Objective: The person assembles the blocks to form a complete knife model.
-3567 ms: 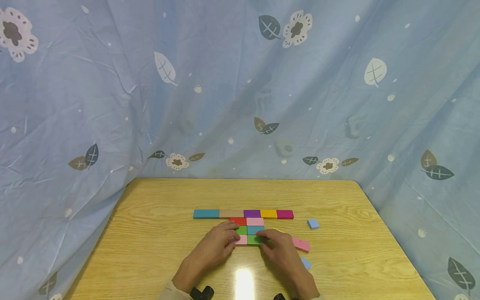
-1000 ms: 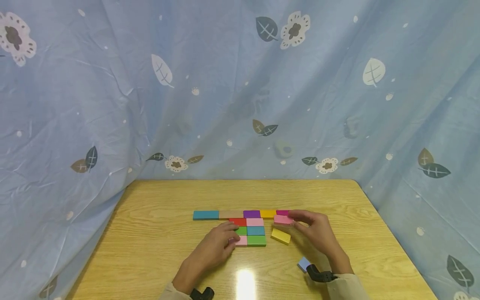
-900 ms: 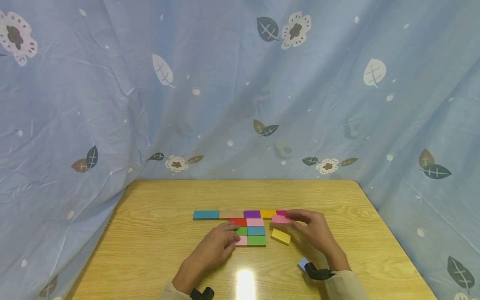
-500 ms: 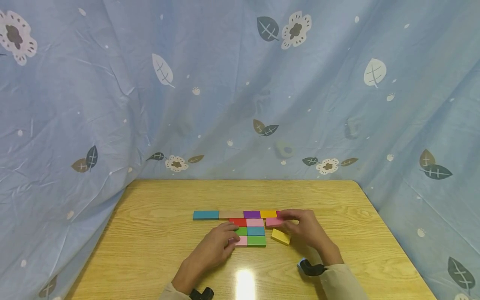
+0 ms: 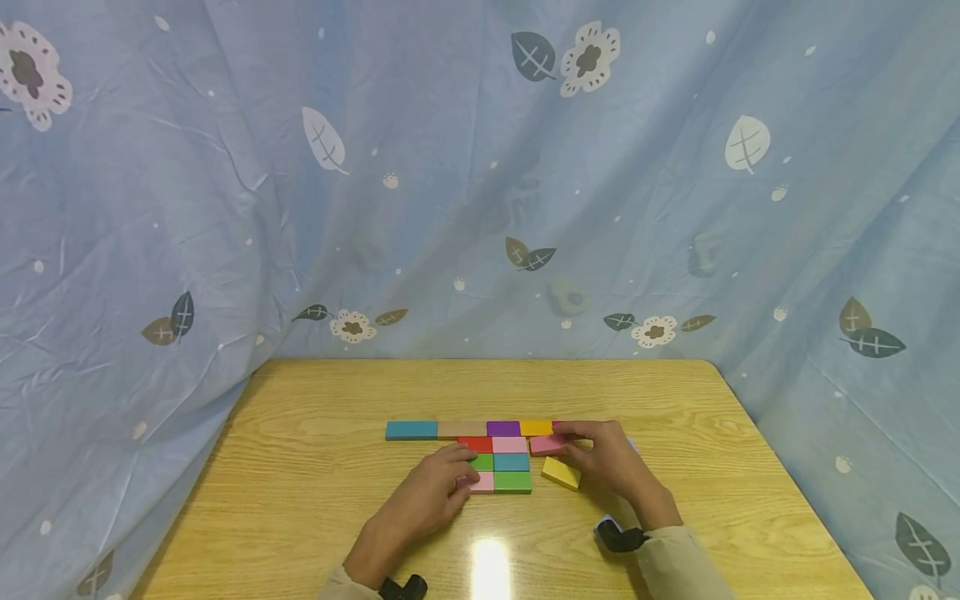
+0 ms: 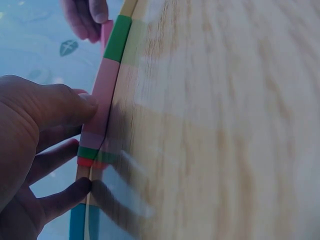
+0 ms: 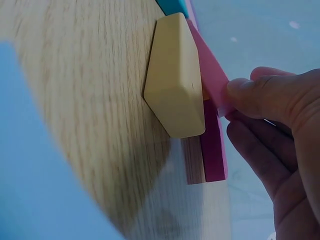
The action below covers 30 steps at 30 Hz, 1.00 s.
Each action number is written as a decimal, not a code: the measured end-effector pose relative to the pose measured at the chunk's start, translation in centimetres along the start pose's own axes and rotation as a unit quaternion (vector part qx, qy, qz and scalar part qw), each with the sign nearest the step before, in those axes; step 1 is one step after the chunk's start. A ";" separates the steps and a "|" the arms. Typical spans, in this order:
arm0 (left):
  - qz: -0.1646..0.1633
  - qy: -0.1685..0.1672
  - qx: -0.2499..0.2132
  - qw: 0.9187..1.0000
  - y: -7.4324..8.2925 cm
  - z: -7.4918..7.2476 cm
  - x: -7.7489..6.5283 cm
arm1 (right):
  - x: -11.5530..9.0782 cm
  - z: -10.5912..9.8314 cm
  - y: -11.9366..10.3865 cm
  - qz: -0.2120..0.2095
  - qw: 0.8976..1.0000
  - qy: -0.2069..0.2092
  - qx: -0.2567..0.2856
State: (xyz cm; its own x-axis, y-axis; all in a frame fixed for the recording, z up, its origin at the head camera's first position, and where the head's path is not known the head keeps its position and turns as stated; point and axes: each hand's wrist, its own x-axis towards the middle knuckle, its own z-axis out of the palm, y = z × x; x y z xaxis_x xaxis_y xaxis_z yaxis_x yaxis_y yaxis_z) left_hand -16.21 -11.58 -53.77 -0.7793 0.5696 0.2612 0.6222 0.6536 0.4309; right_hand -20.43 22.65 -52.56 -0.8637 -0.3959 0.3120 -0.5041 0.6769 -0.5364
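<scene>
Main risk, I think: if the R hand (image 5: 609,457) pushes the pink block (image 5: 544,446) too far left, the light-pink block (image 5: 510,445), beyond & left of the yellow block (image 5: 561,472), prob. slips out of line. R fingers may also knock the yellow block, b/c it lies so near. Pink block is pinched b/w R thumb and fingers, just beyond the yellow block; if it rests on the table (image 5: 300,483), I cannot tell. L hand (image 5: 431,496), well left of the yellow block, has fingers apart, thumb on the front-left block (image 6: 106,100). Vs. approx. 1 sec ago, pink block is farther left rel. to the yellow block; L hand stays.
</scene>
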 end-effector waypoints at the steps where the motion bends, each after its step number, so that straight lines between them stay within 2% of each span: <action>1: -0.001 -0.001 0.000 1.000 0.0 0.0 0.0 | 0.0 0.0 0.0 0.000 1.000 0.000 -0.004; 14: -0.001 -0.003 -0.005 1.000 0.0 -0.1 -0.1 | 0.2 0.3 0.1 -0.023 0.999 -0.012 -0.021; 23: -0.007 -0.014 -0.006 1.000 0.0 -0.1 0.0 | 0.5 0.2 0.1 -0.022 0.999 -0.032 -0.027; 30: -0.002 -0.010 -0.003 1.000 -0.1 -0.3 0.2 | 0.9 -0.2 0.0 -0.011 0.998 -0.046 -0.028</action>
State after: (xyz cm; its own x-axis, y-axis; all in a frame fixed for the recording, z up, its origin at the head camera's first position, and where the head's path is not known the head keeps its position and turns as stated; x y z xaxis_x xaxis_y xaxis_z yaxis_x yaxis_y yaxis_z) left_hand -16.44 -11.70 -53.56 -0.7798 0.5775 0.2416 0.6188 0.6525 0.4374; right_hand -21.20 22.42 -52.12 -0.8496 -0.4648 0.2491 -0.5249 0.6999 -0.4843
